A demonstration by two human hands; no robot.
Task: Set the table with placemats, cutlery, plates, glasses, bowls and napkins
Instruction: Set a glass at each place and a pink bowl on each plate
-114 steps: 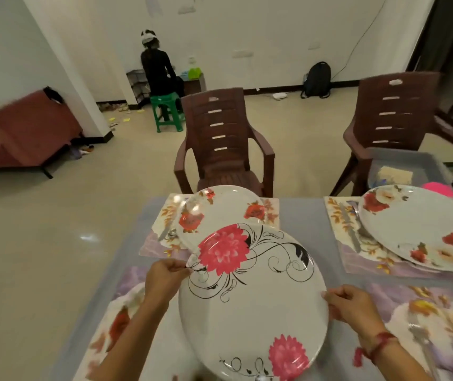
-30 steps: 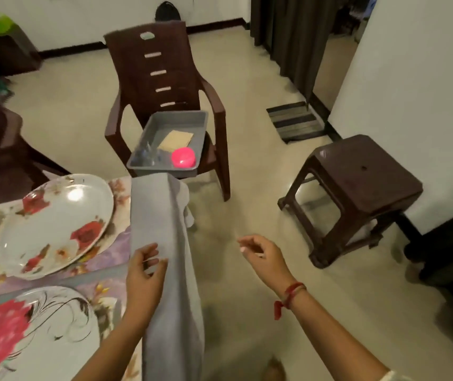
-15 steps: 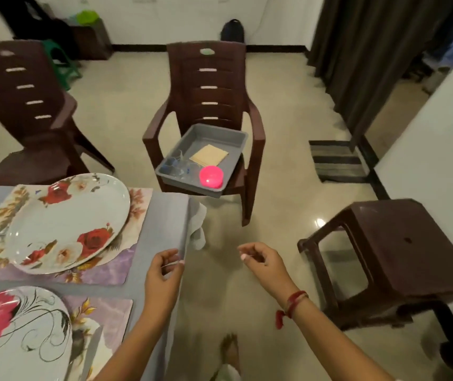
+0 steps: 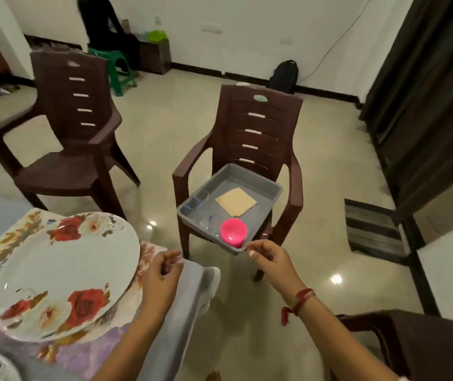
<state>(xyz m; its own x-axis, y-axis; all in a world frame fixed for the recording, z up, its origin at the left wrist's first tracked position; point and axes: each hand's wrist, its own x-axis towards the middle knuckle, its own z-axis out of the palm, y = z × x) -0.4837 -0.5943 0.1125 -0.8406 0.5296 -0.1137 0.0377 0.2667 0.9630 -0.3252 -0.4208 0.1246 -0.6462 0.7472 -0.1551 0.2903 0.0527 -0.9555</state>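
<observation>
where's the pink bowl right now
Head view, centre-right: the pink bowl sits in the grey tray on the chair, just beyond the right hand.

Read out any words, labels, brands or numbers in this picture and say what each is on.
No text can be read.
Pale sticker atop the chair holding the grey tray: too blurred.
Similar sticker on the left chair: too blurred.
Plate: flowers only, no writing.

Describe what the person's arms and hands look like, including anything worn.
Both forearms are bare. The right hand has a red thread bracelet round its wrist, knotted, with a short red tassel hanging. The left hand and its wrist show no ring, band or watch.
</observation>
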